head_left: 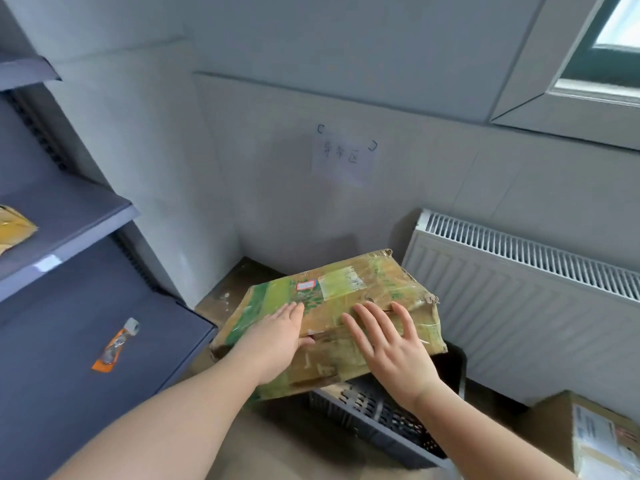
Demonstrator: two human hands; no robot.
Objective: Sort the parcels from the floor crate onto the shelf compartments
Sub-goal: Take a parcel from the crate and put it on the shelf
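A large flat cardboard parcel, wrapped in tape with green print and a white label, lies tilted across the top of the dark plastic floor crate. My left hand rests on the parcel's left part, fingers straight, thumb at a seam in the top. My right hand lies flat on the parcel's right part with fingers spread. The grey shelf unit stands at the left. What is inside the crate is hidden by the parcel.
A yellow parcel lies on the middle shelf and a small orange packet on the lower shelf. A white radiator lines the right wall. Another cardboard box sits at the bottom right. A paper sign hangs on the wall.
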